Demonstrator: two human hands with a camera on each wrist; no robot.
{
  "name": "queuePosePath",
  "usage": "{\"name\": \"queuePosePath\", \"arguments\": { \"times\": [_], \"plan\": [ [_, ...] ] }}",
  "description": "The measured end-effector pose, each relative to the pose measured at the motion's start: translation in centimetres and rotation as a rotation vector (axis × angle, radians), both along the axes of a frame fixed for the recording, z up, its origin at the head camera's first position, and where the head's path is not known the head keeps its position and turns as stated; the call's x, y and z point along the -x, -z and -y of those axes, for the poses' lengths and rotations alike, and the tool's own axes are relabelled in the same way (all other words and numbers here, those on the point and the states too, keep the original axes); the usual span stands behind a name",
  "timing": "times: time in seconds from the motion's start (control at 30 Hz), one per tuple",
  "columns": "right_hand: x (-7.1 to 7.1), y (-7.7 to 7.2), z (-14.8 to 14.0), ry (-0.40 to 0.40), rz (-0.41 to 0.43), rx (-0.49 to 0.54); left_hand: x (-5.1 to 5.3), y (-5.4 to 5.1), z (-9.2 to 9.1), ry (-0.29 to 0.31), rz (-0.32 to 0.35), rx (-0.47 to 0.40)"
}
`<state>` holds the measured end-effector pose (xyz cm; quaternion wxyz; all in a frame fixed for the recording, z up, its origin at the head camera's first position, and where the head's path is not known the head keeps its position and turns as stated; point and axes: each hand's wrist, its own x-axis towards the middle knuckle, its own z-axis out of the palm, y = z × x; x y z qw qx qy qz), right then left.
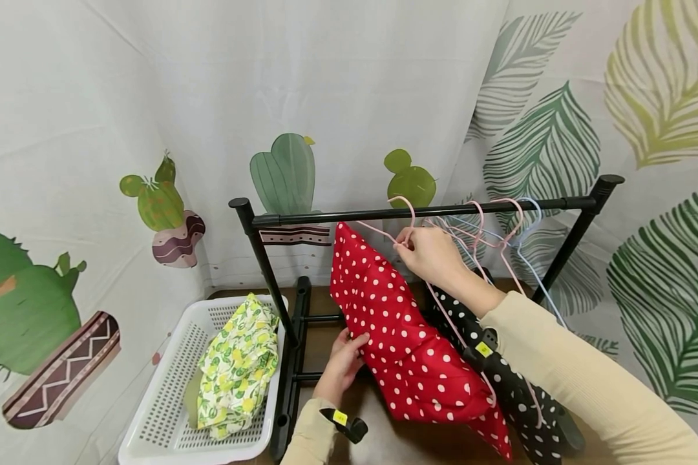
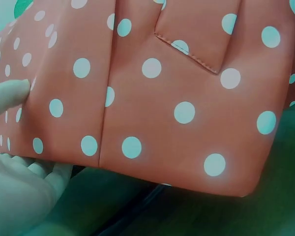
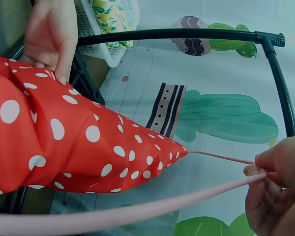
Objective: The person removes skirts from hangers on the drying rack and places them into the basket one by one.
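Where one black rail (image 1: 349,216) crosses, one red dotted garment (image 1: 392,323) sits below

Right hand (image 1: 433,255) pinches one pink hanger (image 3: 187,196), whose one arm enters the red dotted garment; left hand (image 1: 342,363) grips that garment's edge. Counted besides: two further pink hangers (image 1: 481,223), one blue hanger (image 1: 539,214), one black dotted cloth (image 1: 512,387), one white basket (image 1: 209,455).

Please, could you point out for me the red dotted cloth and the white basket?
Red dotted cloth (image 1: 402,339): head view, middle of the fabric.
White basket (image 1: 173,380): head view, perforated left wall.
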<state>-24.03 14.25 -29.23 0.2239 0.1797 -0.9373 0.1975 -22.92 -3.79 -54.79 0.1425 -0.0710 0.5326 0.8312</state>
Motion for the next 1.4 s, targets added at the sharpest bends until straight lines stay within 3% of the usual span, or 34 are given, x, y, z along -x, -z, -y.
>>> {"name": "queuePosePath", "arguments": {
  "times": [0.23, 0.53, 1.03, 1.4],
  "plan": [
    [0.1, 0.2, -0.1, 0.008, 0.009, -0.001, -0.1, -0.6, 0.8, -0.028, -0.035, 0.015],
    [0.2, 0.2, -0.1, 0.030, 0.030, -0.007, 0.1, -1.6, 1.8, -0.047, -0.055, 0.115],
    [0.5, 0.8, -0.6, 0.043, 0.057, -0.007, -0.3, -4.1, 3.3, 0.026, -0.116, 0.221],
    [0.6, 1.0, -0.6, 0.038, 0.055, -0.008, -1.0, -4.8, 3.8, -0.003, -0.138, 0.253]
  ]
}}
